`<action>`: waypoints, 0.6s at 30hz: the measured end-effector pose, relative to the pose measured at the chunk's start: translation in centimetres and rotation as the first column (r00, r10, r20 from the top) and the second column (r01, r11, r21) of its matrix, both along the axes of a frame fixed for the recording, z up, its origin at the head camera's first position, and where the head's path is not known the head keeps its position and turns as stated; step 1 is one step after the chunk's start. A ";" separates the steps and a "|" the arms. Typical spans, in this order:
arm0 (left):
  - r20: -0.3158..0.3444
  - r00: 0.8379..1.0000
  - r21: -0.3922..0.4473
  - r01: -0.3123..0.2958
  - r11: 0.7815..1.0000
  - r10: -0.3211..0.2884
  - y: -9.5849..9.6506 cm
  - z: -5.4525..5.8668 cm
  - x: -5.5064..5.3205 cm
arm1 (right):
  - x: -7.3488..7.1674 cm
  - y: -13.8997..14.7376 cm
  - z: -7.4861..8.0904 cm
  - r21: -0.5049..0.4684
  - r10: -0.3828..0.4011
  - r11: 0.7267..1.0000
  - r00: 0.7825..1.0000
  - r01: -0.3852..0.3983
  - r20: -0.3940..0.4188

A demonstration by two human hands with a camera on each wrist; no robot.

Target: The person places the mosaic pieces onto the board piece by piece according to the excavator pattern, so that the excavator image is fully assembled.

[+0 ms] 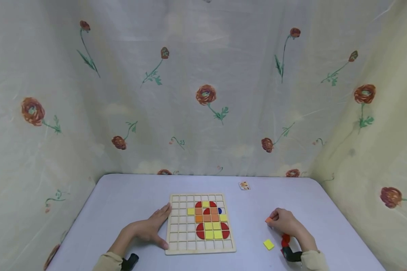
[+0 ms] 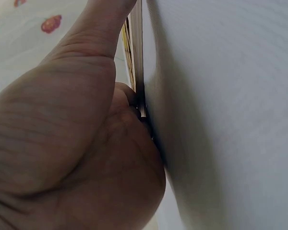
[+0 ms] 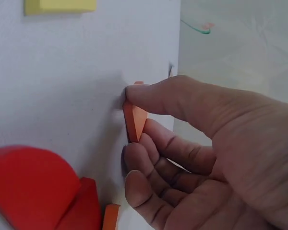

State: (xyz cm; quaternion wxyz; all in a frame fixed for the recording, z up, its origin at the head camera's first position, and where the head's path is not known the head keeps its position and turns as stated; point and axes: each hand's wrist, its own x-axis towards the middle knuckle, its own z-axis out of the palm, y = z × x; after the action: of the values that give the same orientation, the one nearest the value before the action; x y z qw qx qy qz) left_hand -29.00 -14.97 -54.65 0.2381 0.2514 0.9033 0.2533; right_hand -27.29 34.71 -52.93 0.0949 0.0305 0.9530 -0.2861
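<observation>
A wooden grid board point(image 1: 201, 252) lies on the table, with red, yellow and orange pieces and one small blue piece in its right half. My left hand point(image 1: 150, 228) is spread along the board's left edge, fingertips near the upper part and thumb at the lower corner. To the right of the board, my right hand point(image 1: 286, 222) pinches a small orange tile point(image 3: 139, 123) between thumb and fingers, close over the table. In the right wrist view the tile is tilted, and the thumb covers its upper part.
A yellow tile point(image 1: 268, 244) lies between the board and the right wrist. Red curved pieces point(image 3: 33, 184) and another orange piece point(image 3: 111, 218) sit beside the right hand. A small printed card point(image 1: 244, 185) is near the table's back edge, before a flowered curtain point(image 1: 244, 143).
</observation>
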 end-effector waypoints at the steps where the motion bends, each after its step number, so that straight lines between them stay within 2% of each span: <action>1: 0.001 1.000 0.001 0.000 1.000 0.000 0.0 -0.1 0.0 | -0.1 -0.1 -0.1 -0.004 -0.007 1.000 1.000 0.007 0.000; 6: -0.002 1.000 -0.010 -0.004 1.000 0.004 -0.1 -0.1 0.0 | -0.4 -1.5 -0.1 -0.032 0.011 0.999 1.000 -0.012 -0.013; 12: -0.004 1.000 -0.019 -0.002 1.000 0.002 -0.1 0.3 0.2 | -1.4 -6.8 0.6 -0.094 0.062 0.993 0.997 -0.067 -0.053; 15: -0.002 1.000 -0.015 -0.004 1.000 0.004 0.0 0.4 0.2 | -2.1 -10.3 1.0 -0.119 0.126 0.984 0.989 -0.134 -0.071; 18: -0.006 1.000 -0.013 -0.001 1.000 0.001 -0.1 0.5 0.3 | -2.8 -13.7 1.2 -0.133 0.230 0.961 0.968 -0.243 -0.106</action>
State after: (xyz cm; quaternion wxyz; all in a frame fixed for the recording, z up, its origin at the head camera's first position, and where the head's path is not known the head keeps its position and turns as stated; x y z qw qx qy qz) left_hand -28.70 -15.04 -54.17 0.2368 0.2503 0.9058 0.2466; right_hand -30.13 21.01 -51.71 0.0877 -0.1032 0.9297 -0.3425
